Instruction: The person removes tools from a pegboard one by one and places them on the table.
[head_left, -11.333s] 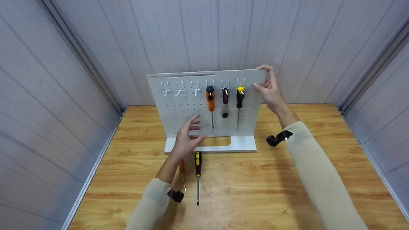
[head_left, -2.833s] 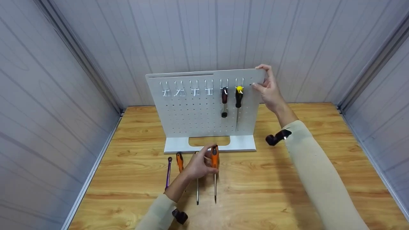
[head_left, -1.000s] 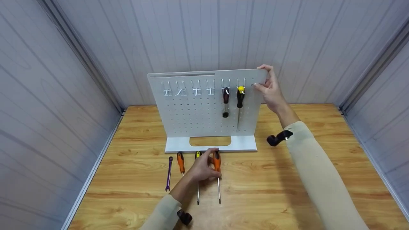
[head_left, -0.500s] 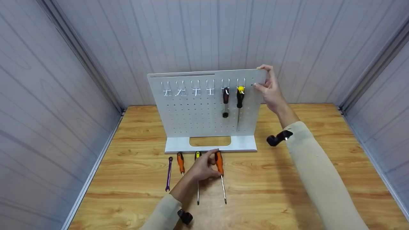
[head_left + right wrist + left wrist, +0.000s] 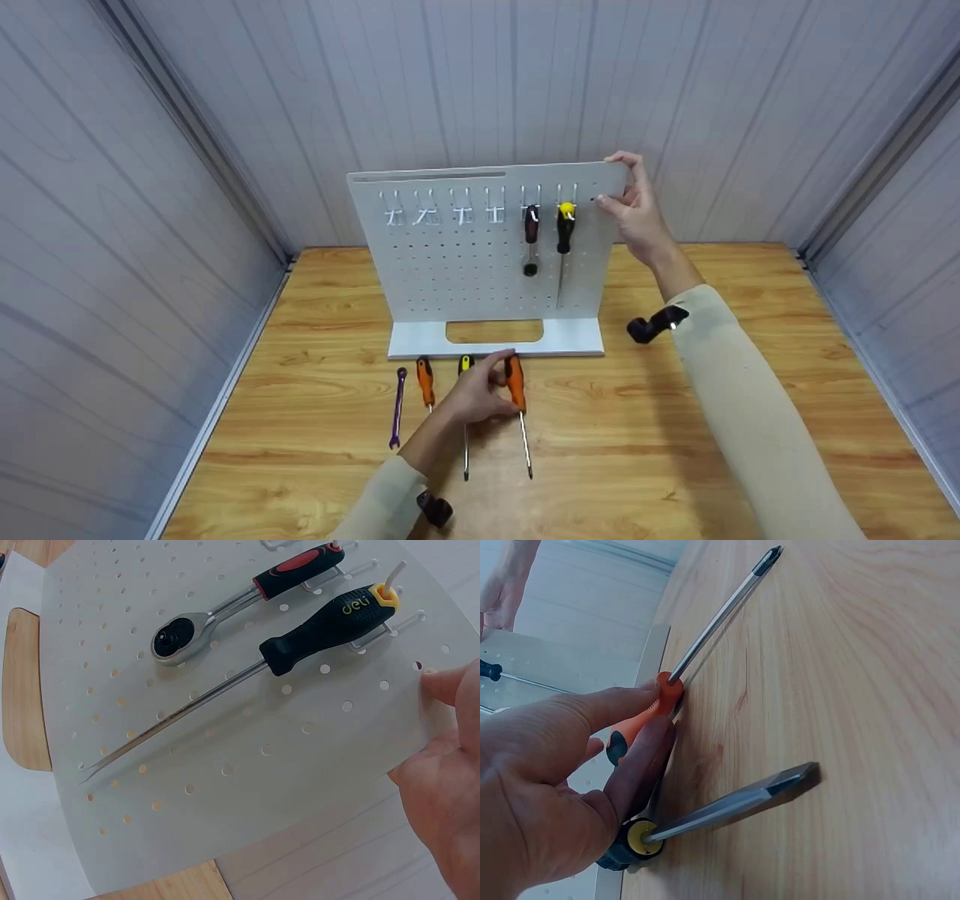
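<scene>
My left hand (image 5: 478,394) pinches the handle of an orange and black screwdriver (image 5: 514,384), which lies on the table with its shaft towards me. In the left wrist view, thumb and fingers sit around that orange handle (image 5: 634,724). Beside the hand lies a yellow and black screwdriver (image 5: 466,452), its handle partly covered by the hand. My right hand (image 5: 637,214) grips the upper right corner of a white pegboard (image 5: 450,277), thumb in front and fingers behind. A ratchet wrench (image 5: 180,639) and a black and yellow screwdriver (image 5: 322,626) hang on its hooks.
Further left on the table (image 5: 315,420) lie a smaller orange screwdriver (image 5: 425,379) and a purple wrench (image 5: 397,409). Several bare hooks (image 5: 461,214) stick out of the board's left part. Panel walls (image 5: 480,82) rise behind and on both sides.
The orange screwdriver hung on the board 11.3 s ago; now it lies on the table. Over the last second its tip has swung right in my left hand. My right hand has stayed on the board.
</scene>
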`<action>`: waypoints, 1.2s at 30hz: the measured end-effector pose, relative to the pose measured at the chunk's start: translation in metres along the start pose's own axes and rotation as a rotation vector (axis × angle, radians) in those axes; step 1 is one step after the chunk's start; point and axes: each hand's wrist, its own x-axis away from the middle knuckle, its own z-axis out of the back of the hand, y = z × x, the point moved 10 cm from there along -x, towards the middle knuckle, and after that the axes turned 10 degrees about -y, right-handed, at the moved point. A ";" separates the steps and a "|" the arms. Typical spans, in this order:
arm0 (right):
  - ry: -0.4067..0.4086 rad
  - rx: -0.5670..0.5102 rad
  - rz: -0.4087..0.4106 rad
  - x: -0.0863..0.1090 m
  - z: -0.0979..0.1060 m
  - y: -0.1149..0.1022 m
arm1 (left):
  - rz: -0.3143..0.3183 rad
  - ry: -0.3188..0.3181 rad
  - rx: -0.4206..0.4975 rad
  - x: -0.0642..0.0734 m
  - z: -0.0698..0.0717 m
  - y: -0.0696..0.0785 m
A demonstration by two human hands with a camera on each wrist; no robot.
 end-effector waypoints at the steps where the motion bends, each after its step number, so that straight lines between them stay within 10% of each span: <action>1: -0.001 0.001 -0.002 0.000 0.000 0.000 | 0.001 -0.001 0.001 0.000 0.000 0.000; 18: -0.004 -0.002 -0.007 -0.001 0.000 0.001 | 0.028 0.030 0.062 0.005 0.024 0.013; 36: 0.001 -0.011 0.013 0.000 0.001 0.000 | -0.216 0.162 0.128 -0.008 0.062 0.076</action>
